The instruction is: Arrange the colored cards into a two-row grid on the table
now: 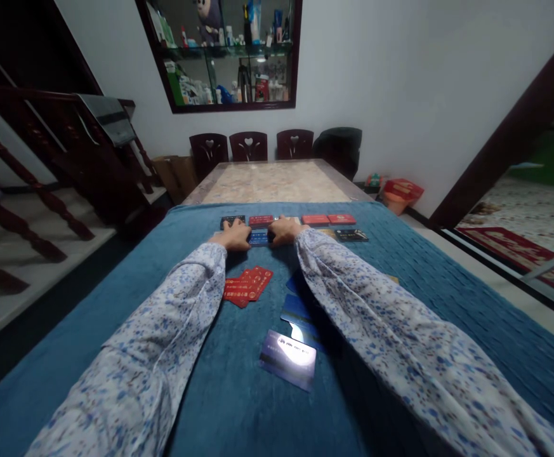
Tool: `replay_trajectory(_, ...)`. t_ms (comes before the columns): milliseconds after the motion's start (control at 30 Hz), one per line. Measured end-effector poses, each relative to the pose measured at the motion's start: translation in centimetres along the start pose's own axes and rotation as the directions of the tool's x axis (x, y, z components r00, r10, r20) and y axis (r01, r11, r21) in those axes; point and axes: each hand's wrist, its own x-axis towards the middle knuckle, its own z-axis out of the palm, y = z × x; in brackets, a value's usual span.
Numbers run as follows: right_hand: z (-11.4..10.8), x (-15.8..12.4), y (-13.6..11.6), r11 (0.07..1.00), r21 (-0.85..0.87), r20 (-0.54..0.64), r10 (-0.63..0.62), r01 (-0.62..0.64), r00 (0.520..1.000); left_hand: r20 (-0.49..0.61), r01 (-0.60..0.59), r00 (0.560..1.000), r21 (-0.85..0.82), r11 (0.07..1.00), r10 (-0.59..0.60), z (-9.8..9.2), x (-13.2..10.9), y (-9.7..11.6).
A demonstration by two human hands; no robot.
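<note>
My left hand (235,235) lies over the left end of the card rows, fingers apart and bent down. Its thumb is beside the left end of a blue card (258,238). At that card's other end my right hand (284,230) is curled with its fingers close together; what lies under them is hidden. Behind the hands are a black card (232,220), a red card (260,221) and two more red cards (329,219) to the right. A black card (351,235) lies right of my right wrist.
Nearer me on the blue cloth (229,393) are fanned red cards (248,285), overlapping blue cards (298,309) partly under my right sleeve, and a shiny purple card (288,359). Beyond the cloth, the bare tabletop (271,181) reaches towards dark chairs (248,146).
</note>
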Motion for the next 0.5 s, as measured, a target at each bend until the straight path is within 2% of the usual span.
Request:
replay_trajectory(267,0.5,-0.2,1.0,0.998,-0.018,-0.043,-0.059,0.058,0.997,-0.156,-0.055,0.986,0.002,0.998,0.055,0.2,-1.8,-0.5)
replay_trajectory(500,1.0,-2.3,0.9,0.995,-0.015,-0.184,-0.104,0.103,0.977,-0.296,-0.079,0.952,-0.006,0.997,0.074,1.6,-5.8,-0.2)
